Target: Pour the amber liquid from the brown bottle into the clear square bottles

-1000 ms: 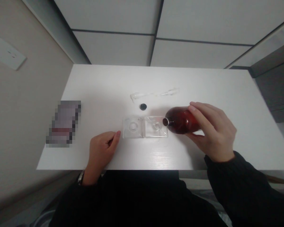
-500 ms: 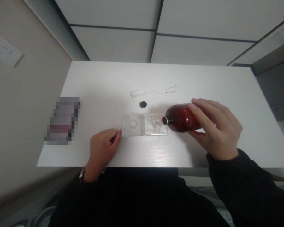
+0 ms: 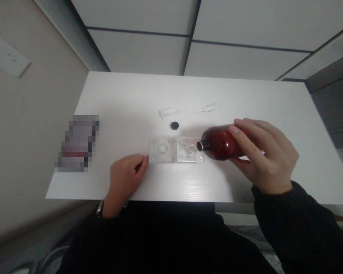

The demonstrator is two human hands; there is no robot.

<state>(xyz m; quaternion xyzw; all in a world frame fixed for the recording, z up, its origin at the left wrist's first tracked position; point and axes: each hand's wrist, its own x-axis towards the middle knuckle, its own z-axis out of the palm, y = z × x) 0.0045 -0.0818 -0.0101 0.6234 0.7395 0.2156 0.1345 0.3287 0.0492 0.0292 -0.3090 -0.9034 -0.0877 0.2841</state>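
Fingers and thumb of my right hand (image 3: pixel 265 156) are wrapped round the body of a brown-red bottle (image 3: pixel 224 142). The bottle is tipped on its side, its uncapped mouth pointing left over the right edge of an opened clear plastic case (image 3: pixel 175 158). Each half of the case has a ring-shaped feature in its middle. No liquid can be made out leaving the mouth. My left hand (image 3: pixel 128 171) rests on the table, fingers curled, its thumb and fingertip closed at the left edge of the case. A small black cap (image 3: pixel 174 125) lies behind the case.
Two clear plastic droppers (image 3: pixel 208 108) lie on the white table (image 3: pixel 125 95) behind the cap. A pixelated object (image 3: pixel 77 144) sits at the table's left side. Beyond the left edge is a wall with a socket strip (image 3: pixel 8 55), and white panels stand at the back.
The whole view has shifted slightly, so things appear a little further right. Both hands keep their holds, and the bottle stays tipped over the case's right edge.
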